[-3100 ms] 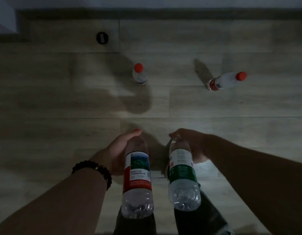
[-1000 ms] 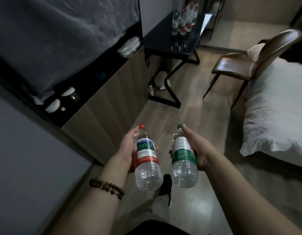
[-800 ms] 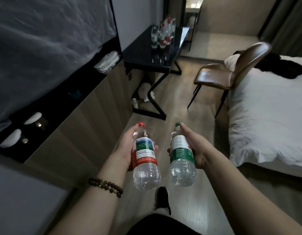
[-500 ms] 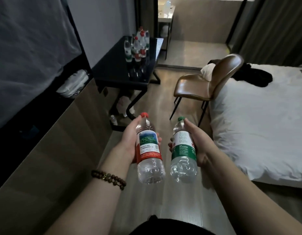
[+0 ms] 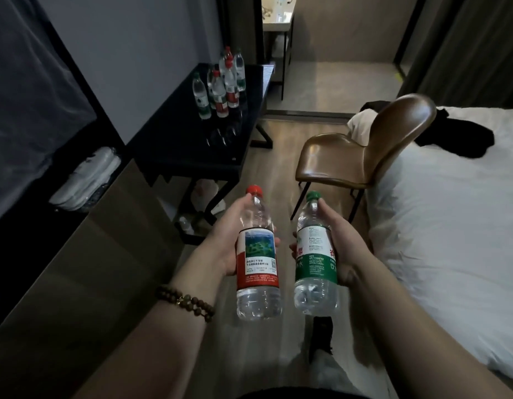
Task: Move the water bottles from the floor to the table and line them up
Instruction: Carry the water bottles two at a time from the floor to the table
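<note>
The red-capped bottle point(image 5: 258, 254) is clear with a red and white label bearing a blue-green picture, the green-capped bottle point(image 5: 315, 269) clear with a green and white label, the table point(image 5: 192, 152) glossy black, the chair point(image 5: 364, 151) brown, the bedding point(image 5: 451, 226) white, the bracelet point(image 5: 186, 302) brown-beaded, the floor point(image 5: 281, 133) pale wood-grain.

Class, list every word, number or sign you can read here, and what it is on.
On the green-label bottle: "水" and "饮", large and white; smaller print blurred.
On the red-label bottle: Chinese lines and a QR code, too small to read.
On the table bottles: labels too distant to read.
</note>
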Available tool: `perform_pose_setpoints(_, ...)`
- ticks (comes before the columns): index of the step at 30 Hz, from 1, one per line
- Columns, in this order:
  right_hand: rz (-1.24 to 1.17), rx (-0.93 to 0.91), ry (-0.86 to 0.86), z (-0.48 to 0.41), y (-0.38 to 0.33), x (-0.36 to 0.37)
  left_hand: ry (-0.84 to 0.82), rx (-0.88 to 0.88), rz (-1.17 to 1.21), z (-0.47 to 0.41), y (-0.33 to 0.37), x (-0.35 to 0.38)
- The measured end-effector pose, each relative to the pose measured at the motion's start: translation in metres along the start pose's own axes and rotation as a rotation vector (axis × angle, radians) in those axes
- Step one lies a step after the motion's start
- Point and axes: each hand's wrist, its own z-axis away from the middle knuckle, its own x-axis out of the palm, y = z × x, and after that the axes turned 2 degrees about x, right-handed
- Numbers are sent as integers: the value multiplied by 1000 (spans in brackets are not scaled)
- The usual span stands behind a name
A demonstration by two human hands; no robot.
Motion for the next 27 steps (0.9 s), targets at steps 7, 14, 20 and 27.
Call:
perform_pose_setpoints(7, 114, 27, -76, -94, -121, -10, 164, 77, 46, -108, 64, 47)
perform_pose_setpoints(14, 176, 17, -210, -168, -231, -6, 222, 165, 91, -177, 126, 81)
perform_pose_setpoints(20, 246, -102, -286, -237, -293, 17, 434, 363, 72, -234, 168, 76)
perform_pose_setpoints(27, 274, -160, -420, -332, -353, 59, 574, 634, -143, -315, 232, 43)
